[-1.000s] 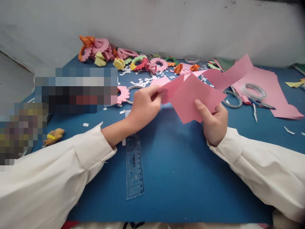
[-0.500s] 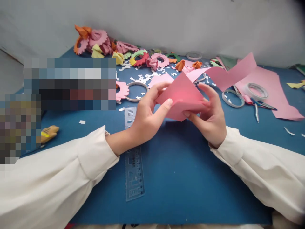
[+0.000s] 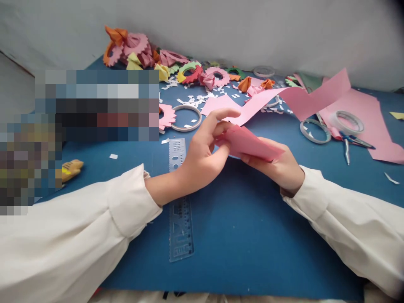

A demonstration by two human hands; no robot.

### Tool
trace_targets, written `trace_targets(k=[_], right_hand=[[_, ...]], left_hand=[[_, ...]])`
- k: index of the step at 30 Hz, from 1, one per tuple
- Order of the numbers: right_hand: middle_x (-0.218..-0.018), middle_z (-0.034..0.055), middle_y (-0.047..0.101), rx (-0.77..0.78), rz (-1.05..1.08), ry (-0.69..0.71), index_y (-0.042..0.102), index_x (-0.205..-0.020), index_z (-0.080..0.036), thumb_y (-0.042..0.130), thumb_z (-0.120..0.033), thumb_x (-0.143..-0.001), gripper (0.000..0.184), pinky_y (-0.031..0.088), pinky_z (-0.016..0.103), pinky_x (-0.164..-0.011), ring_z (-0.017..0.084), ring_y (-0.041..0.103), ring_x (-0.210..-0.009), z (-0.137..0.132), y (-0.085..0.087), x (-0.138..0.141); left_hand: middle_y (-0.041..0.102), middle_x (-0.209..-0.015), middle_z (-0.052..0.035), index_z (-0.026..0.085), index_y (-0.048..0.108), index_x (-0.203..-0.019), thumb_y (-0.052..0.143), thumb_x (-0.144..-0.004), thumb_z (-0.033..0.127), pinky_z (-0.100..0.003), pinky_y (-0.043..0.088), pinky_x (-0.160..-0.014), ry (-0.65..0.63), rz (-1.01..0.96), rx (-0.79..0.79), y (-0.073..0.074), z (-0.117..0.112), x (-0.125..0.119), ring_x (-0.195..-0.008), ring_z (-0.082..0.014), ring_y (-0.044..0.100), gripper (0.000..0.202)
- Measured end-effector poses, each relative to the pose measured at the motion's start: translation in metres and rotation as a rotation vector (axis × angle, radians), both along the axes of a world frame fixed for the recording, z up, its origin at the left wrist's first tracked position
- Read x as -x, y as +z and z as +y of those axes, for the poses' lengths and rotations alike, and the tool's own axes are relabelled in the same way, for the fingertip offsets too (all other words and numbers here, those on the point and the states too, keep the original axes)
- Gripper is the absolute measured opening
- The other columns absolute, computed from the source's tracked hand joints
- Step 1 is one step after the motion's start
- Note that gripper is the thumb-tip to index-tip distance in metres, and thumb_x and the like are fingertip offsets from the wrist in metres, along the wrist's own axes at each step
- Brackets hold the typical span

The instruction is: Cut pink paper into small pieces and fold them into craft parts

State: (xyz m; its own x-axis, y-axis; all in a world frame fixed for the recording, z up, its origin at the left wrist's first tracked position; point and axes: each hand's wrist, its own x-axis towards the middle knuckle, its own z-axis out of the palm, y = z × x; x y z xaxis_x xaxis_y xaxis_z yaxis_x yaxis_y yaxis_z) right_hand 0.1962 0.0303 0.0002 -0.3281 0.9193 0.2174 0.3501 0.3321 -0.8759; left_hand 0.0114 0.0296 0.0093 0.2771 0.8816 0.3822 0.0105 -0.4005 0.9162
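Note:
A folded piece of pink paper (image 3: pixel 251 144) is held between both hands above the blue table. My left hand (image 3: pixel 206 153) pinches its left end between thumb and fingers, with the index finger raised and curved over it. My right hand (image 3: pixel 277 166) grips the right end from below, the thumb at its lower edge; most of the right fingers are hidden behind the paper. Under my left wrist lies a clear plastic ruler (image 3: pixel 181 227) with stencil cut-outs. Just beyond the hands, a long curled pink paper strip (image 3: pixel 268 99) rests on the table.
Tape rolls (image 3: pixel 315 131) and scissors (image 3: pixel 347 145) lie at the right by a pink sheet (image 3: pixel 378 126). Coloured paper rings and folded pieces (image 3: pixel 192 73) line the wall. White scraps (image 3: pixel 195 101) are scattered. A brown cat-shaped object (image 3: pixel 74 168) sits left, beside a pixelated area.
The pink paper has gone from spread and pointed to a narrower, flatter folded shape. My right fingers have moved behind and under it. The whole view has shifted slightly.

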Motion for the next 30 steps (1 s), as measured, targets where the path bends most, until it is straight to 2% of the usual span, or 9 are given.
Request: trace_targets(k=[3,5,8,10,13,17,22,26,30], right_hand=[[-0.098,0.0026,0.067,-0.064,-0.067,0.022,0.062,-0.101,-0.021,0.07,-0.036,-0.074,0.032,0.052,0.029,-0.072,0.017,0.063,-0.084,0.0,0.001,0.001],[-0.096,0.0026,0.067,-0.106,-0.144,0.047,0.06,-0.102,-0.021,0.073,-0.037,-0.071,0.037,0.051,0.028,-0.07,0.016,0.062,-0.081,0.0,0.001,0.001],[-0.087,0.0021,0.067,-0.175,-0.217,0.101,0.062,-0.088,-0.021,0.068,-0.037,-0.077,0.021,0.05,0.029,-0.069,0.014,0.061,-0.074,0.001,0.001,0.001],[-0.086,0.0026,0.067,-0.179,-0.21,0.13,0.063,-0.087,-0.022,0.06,-0.036,-0.083,0.015,0.051,0.031,-0.072,0.016,0.062,-0.078,0.0,0.0,-0.001],[-0.095,0.0034,0.067,-0.121,-0.134,0.111,0.064,-0.1,-0.026,0.052,-0.039,-0.089,0.021,0.054,0.035,-0.077,0.02,0.063,-0.093,-0.002,0.0,-0.002],[-0.108,0.0033,0.065,-0.067,-0.068,0.086,0.063,-0.108,-0.027,0.056,-0.041,-0.087,0.026,0.054,0.036,-0.085,0.022,0.06,-0.107,-0.006,0.001,0.001],[-0.101,0.0018,0.067,-0.107,-0.003,-0.048,0.063,-0.102,-0.024,0.067,-0.036,-0.079,0.026,0.056,0.03,-0.076,0.018,0.064,-0.091,-0.007,0.0,0.005],[-0.102,0.0032,0.066,-0.195,-0.019,-0.009,0.063,-0.103,-0.022,0.069,-0.033,-0.077,0.029,0.055,0.032,-0.081,0.018,0.064,-0.092,-0.004,-0.004,0.004],[-0.107,0.0053,0.064,-0.174,-0.027,0.022,0.061,-0.109,-0.021,0.067,-0.032,-0.078,0.034,0.054,0.033,-0.084,0.019,0.063,-0.097,-0.002,-0.006,0.003]], left_hand=[[0.06,-0.093,-0.0055,0.017,0.039,-0.115,0.043,-0.072,0.013,-0.034,0.051,-0.082,-0.012,-0.054,0.059,0.001,-0.001,-0.002,-0.09,-0.0183,0.061,0.043],[0.059,-0.094,-0.0066,0.015,0.04,-0.115,0.041,-0.07,0.015,-0.035,0.051,-0.085,-0.004,-0.078,0.116,-0.001,-0.003,-0.005,-0.095,-0.0188,0.06,0.044],[0.058,-0.097,-0.0077,0.016,0.043,-0.112,0.039,-0.071,0.015,-0.037,0.048,-0.092,-0.012,-0.117,0.207,-0.003,-0.01,-0.009,-0.1,-0.0191,0.057,0.041],[0.058,-0.099,-0.0074,0.018,0.044,-0.113,0.039,-0.077,0.018,-0.038,0.048,-0.093,-0.07,-0.14,0.236,-0.004,-0.016,-0.012,-0.1,-0.0193,0.057,0.036],[0.058,-0.106,-0.007,0.02,0.044,-0.113,0.038,-0.088,0.029,-0.036,0.049,-0.09,-0.126,-0.162,0.226,-0.002,-0.02,-0.014,-0.102,-0.0196,0.057,0.027],[0.058,-0.105,-0.0062,0.019,0.047,-0.109,0.037,-0.093,0.033,-0.03,0.05,-0.084,-0.059,-0.121,0.23,0.0,-0.018,-0.014,-0.098,-0.018,0.058,0.023],[0.057,-0.102,-0.005,0.019,0.05,-0.108,0.04,-0.094,0.034,-0.029,0.049,-0.085,-0.009,-0.131,0.224,-0.003,-0.016,-0.013,-0.096,-0.0173,0.057,0.023],[0.059,-0.1,-0.0045,0.02,0.049,-0.105,0.037,-0.095,0.037,-0.029,0.049,-0.084,-0.015,-0.115,0.237,-0.003,-0.014,-0.015,-0.094,-0.0174,0.057,0.023],[0.06,-0.097,-0.0034,0.018,0.051,-0.096,0.039,-0.094,0.028,-0.026,0.047,-0.084,0.003,-0.074,0.199,-0.001,-0.012,-0.016,-0.094,-0.0157,0.057,0.015]])
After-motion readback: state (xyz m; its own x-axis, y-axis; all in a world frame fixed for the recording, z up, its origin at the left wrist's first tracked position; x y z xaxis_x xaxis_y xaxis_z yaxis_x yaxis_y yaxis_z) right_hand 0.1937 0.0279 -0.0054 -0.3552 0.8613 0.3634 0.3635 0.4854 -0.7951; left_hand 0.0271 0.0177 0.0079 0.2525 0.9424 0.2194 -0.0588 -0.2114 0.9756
